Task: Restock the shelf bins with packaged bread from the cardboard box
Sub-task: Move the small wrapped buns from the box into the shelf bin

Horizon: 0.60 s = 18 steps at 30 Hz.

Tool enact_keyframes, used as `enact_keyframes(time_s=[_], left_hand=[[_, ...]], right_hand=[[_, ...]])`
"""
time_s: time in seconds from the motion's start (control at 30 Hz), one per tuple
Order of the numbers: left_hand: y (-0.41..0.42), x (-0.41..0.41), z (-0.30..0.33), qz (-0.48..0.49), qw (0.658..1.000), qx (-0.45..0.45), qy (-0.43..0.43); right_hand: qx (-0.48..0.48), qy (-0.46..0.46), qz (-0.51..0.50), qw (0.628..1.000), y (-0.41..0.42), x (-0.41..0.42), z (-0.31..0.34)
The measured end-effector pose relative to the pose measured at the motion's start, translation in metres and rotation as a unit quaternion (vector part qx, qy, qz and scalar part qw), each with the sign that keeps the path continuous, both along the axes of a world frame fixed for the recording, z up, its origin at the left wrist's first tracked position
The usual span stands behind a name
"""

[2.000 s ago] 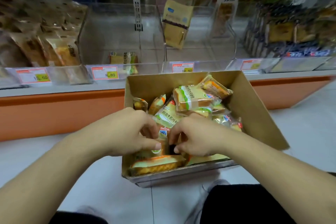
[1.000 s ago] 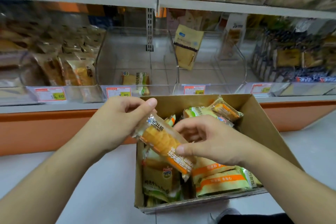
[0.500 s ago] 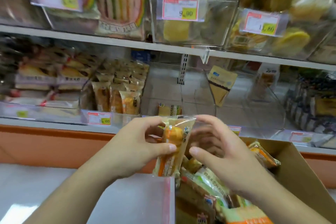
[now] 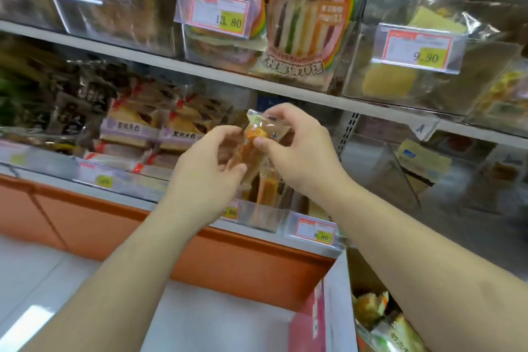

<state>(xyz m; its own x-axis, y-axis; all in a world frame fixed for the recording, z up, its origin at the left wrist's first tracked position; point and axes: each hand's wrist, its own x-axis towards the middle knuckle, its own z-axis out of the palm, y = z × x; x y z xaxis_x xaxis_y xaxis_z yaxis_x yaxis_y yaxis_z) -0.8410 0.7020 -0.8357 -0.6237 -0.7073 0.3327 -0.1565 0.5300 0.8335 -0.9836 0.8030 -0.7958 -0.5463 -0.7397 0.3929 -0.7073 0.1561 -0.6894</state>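
Both hands steady one bread packet (image 4: 258, 151) upright, right hand (image 4: 297, 148) pinching its top, left hand (image 4: 208, 168) loosely cupping its side, probably to slot it into the bin (image 4: 268, 217) at 6 o'clock.

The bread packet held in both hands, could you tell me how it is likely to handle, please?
The bread packet probably handles light: fingers alone pinch it near its top. Its clear glossy wrapper looks slippery and crinkly. The bread inside is likely soft, so squeezing may squash it.

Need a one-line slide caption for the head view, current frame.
Both hands, left hand and right hand, hold a clear-wrapped bread packet up before the shelf bins, cardboard box at lower right.
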Motion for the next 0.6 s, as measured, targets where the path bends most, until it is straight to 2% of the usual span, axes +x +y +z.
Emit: enact_keyframes(time_s=[0.27,0.6], left_hand=[[-0.028,-0.024,-0.04,-0.02,0.99,0.026,-0.137],[-0.029,-0.025,-0.054,-0.021,0.955,-0.014,-0.296]], right_hand=[[0.132,0.065,-0.015,0.989,-0.031,-0.024,-0.04],[0.195,0.112,-0.014,0.974,-0.048,-0.035,-0.075]])
